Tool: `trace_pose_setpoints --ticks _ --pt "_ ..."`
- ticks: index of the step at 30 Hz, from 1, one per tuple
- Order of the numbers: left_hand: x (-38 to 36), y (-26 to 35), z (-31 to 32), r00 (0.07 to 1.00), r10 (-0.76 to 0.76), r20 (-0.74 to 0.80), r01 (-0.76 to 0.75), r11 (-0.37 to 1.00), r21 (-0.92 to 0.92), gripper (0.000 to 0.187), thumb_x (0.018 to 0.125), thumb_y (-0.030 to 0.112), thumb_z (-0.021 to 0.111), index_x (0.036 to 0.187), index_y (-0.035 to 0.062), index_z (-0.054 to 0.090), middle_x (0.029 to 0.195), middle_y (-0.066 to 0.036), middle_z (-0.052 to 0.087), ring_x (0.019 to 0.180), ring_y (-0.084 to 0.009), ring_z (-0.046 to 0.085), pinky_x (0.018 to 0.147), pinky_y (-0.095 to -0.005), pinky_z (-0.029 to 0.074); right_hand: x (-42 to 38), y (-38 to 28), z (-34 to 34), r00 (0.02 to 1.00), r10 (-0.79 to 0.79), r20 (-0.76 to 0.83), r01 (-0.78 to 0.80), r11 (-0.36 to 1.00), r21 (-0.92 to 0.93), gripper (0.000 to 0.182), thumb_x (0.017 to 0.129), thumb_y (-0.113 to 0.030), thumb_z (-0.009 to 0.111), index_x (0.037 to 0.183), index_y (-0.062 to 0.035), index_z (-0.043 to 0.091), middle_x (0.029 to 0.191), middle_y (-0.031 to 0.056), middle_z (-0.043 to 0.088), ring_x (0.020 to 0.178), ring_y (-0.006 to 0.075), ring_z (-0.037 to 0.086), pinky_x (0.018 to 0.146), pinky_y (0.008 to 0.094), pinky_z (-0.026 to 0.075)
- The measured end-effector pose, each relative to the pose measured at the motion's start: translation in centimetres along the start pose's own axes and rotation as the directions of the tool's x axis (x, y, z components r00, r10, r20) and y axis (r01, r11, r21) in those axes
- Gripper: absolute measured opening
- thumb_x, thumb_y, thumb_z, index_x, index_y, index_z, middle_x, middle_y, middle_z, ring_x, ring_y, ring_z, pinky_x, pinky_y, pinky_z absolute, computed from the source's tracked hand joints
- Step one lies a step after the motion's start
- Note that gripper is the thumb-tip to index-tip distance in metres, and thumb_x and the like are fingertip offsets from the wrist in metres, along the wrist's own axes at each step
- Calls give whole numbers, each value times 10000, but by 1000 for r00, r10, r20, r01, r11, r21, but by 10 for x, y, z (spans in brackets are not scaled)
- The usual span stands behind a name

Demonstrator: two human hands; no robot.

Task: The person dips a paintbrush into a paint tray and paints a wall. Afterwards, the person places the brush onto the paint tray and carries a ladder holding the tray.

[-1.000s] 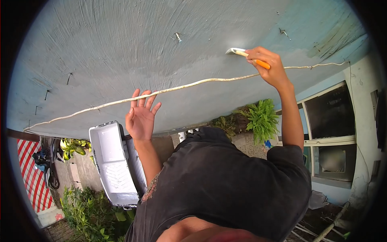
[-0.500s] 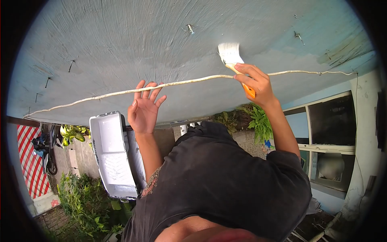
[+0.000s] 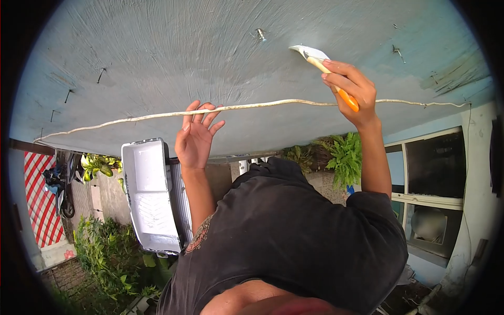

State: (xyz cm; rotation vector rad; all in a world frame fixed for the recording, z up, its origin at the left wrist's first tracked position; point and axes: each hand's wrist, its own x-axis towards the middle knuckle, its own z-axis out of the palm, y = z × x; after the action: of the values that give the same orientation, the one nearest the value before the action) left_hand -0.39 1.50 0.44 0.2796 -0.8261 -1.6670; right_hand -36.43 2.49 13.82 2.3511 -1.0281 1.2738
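My right hand (image 3: 354, 94) is closed around the orange and pale handle of a paintbrush (image 3: 346, 98). The brush's white, paint-coated bristles bend sideways against a grey-blue painted wall (image 3: 262, 71). A whitish cable (image 3: 283, 102) runs across this wall and passes by my right hand, which hides part of it. Lower on the left, my left hand (image 3: 197, 142) has its palm turned toward me and its fingers apart. The cable crosses in front of its fingers near the tips. Below that hand stands a paint tray (image 3: 152, 181) with white paint inside.
Nails stick out of the wall, one near the brush (image 3: 261, 34) and several at the sides. Green plants (image 3: 105, 257) grow at lower left, and a fern (image 3: 346, 157) is at right. A window (image 3: 433, 157) lies beyond my right arm. A red-and-white striped panel (image 3: 39, 199) stands far left.
My right hand and the brush have moved up and to the right across the wall. The bristles, spread flat before, now bend to the left. My left hand stays at the cable.
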Motion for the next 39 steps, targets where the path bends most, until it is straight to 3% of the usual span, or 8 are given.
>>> trace_pose_setpoints --ticks 4,6,10,18,22,25,32,39 --pt "0 1 1 1000 -4 13 4 1000 2 633 928 364 561 1458 54 410 1353 -197 500 1367 -406 441 1048 -511 463 8 -17 -1 995 -64 -77 64 998 -1 127 814 -5 738 929 -52 712 964 85 714 844 251 712 717 343 570" --pt "0 1 0 1000 -4 -1 4 1000 24 629 929 363 559 1458 57 412 1348 -199 502 1365 -406 442 1050 -509 463 -3 -16 20 942 77 327 -136 977 161 104 819 -32 742 914 -48 701 938 80 711 811 254 703 693 344 559" --pt "-1 1 0 1000 -6 4 6 1000 13 632 927 364 562 1458 54 412 1350 -201 498 1363 -412 442 1050 -506 462 -10 15 57 869 181 461 -323 913 251 130 827 45 732 945 2 699 1003 121 716 939 262 719 739 330 562" --pt "-1 2 0 1000 -4 25 4 1000 2 700 905 386 592 1481 47 381 1373 -217 475 1387 -438 411 1053 -513 458 18 -11 -20 1000 -2 -15 3 999 37 163 796 76 747 929 -10 711 1032 169 730 1009 343 728 834 371 604" --pt "0 2 -2 999 0 52 1 1000 -6 735 899 396 601 1495 41 359 1381 -226 466 1386 -446 407 1058 -521 453 -1 -4 6 830 242 503 -381 904 193 95 843 46 715 933 16 700 995 149 726 910 282 710 772 331 553" --pt "-1 3 -4 998 -2 58 2 1000 0 762 892 407 611 1503 36 348 1390 -233 457 1392 -455 398 1061 -528 449 -28 35 39 776 310 549 -476 860 187 89 856 21 714 944 19 700 977 145 720 867 267 684 752 330 525" --pt "-1 -1 -9 998 9 62 -10 1000 14 768 892 404 616 1519 74 320 1418 -240 440 1412 -471 370 1062 -544 443 2 16 -46 989 129 -65 -133 990 -51 178 786 75 746 947 7 711 1038 158 737 870 270 724 723 325 563" --pt "-2 -3 -12 997 19 80 -15 999 -48 750 877 400 629 1509 127 331 1456 -269 407 1413 -483 360 1073 -536 417 -15 15 -38 911 325 256 -353 933 73 166 787 67 746 936 4 707 1007 153 732 845 269 717 710 332 559"
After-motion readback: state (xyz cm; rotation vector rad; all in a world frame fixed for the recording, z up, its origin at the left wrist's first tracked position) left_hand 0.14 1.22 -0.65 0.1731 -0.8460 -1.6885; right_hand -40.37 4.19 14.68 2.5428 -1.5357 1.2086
